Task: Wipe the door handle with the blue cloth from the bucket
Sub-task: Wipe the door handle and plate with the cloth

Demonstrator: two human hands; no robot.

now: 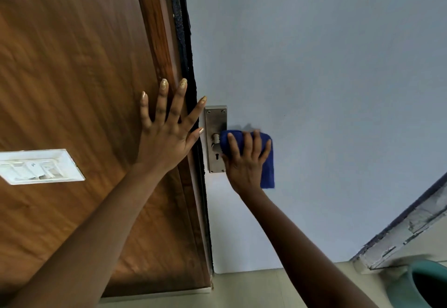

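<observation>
On the door, handle side: your right hand [244,162] has the blue cloth [266,160] wrapped over the door handle [216,141].
Right grip: fingers curled over the cloth, pressing it around the lever; thumb hidden, so you can't tell how far it closes underneath.
Cloth: bunched at the handle, loose end hanging down past your wrist against the pale door [326,90].
Handle: only the stub next to the metal plate [214,119] shows; keyhole visible just below it.
Left hand [167,133]: flat, fingers spread, palm on the wooden frame [72,78], index tip close to the plate's top corner; holding nothing.
Bucket [420,283]: green rim on the floor, lower right, well apart from the handle.
Switch panel [38,166]: white, on the wood, left of your forearm.
</observation>
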